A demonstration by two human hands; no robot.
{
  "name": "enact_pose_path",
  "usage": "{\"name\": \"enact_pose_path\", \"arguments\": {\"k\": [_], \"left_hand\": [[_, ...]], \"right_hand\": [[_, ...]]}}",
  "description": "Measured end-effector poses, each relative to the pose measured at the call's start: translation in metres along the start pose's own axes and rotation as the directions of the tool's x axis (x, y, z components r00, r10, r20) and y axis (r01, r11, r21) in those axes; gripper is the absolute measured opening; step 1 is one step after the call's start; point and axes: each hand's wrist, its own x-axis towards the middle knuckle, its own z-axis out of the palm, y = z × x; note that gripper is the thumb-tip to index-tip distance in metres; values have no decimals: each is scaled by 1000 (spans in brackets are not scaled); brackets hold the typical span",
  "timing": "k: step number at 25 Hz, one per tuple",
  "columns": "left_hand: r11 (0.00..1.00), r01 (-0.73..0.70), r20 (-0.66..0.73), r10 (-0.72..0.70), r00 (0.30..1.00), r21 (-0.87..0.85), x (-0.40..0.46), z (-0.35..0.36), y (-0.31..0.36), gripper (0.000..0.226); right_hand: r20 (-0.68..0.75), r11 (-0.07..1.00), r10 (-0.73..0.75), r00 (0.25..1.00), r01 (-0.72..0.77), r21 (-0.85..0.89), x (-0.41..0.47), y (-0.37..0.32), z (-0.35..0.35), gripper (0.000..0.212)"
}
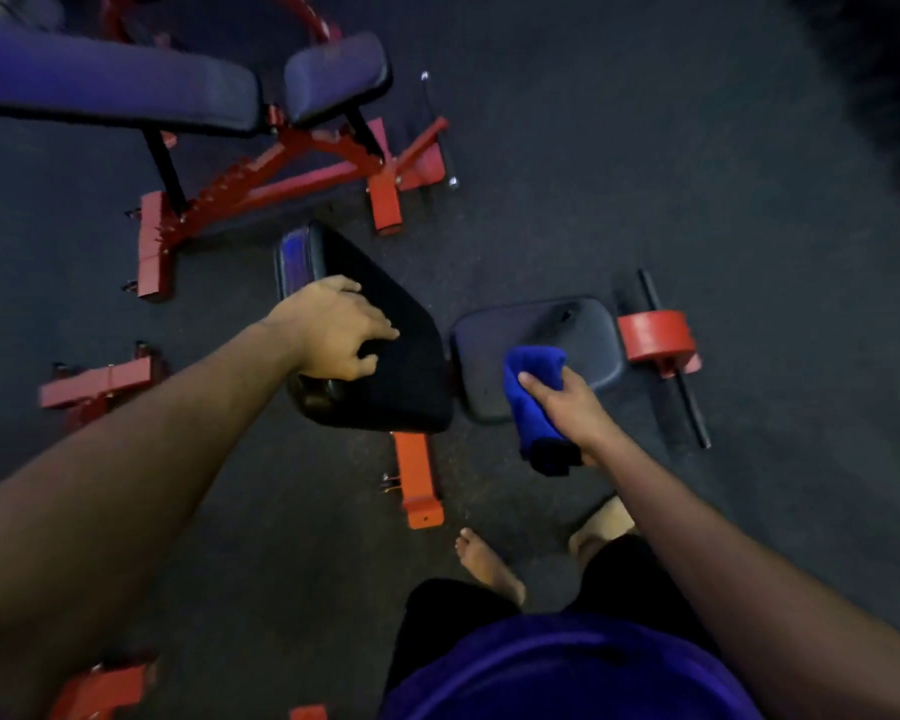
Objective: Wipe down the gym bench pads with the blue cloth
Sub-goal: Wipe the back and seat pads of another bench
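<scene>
Head view: one bench, two pads.
L hand [333, 330]: fingers spread, resting on back pad [385, 356], holds nothing.
R hand [567, 402]: grip clamped on blue cloth [531, 392], over seat pad [541, 350].
Key relation: seat pad directly under cloth; R hand nearer.

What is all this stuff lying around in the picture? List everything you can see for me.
near back pad: one, black, centre, tilted.
near seat pad: one, dark grey, right of the back pad.
blue cloth: one, blue, on the seat pad.
far bench pads: two, bluish, top left.
bench frames: red metal, top left, left edge and under the near pads.
roller: one, red, on a black bar right of the seat pad.
floor: dark rubber.
left hand: rests on the back pad.
right hand: grips the cloth.
feet: two, bare, bottom centre.
</scene>
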Motion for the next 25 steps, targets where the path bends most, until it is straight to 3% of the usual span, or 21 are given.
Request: {"name": "enact_pose_path", "arguments": {"k": [4,6,9,12,15,18,22,25], "left_hand": [[957,249,20,-249,968,-149,13,-10,26,68],[875,358,-79,-403,912,-327,27,-8,59,66],[691,341,-161,-552,818,-637,64,-2,129,61],[465,390,49,-591,805,-795,102,15,195,67],[405,421,161,-537,828,-812,131,39,234,76],[301,466,255,-539,803,-832,159,61,244,79],[100,581,416,-602,682,-808,207,80,226,79],[-128,619,554,-609,567,-775,239,82,212,79]], "right_hand": [[-119,997,49,992,-55,-45,-24,5,-102,25],[-141,994,64,988,-76,-77,-23,5,-140,20],[-182,987,48,982,-75,-145,-14,0,-188,8],[-195,970,46,980,-91,-226,-1,-4,-223,14],[-130,937,42,991,-84,-338,12,-12,-241,13],[-93,889,50,994,-86,-449,34,-18,-256,11],[-74,811,44,996,-79,-579,74,-27,-277,16],[-6,714,68,998,-53,-699,107,-48,-284,18]]}}
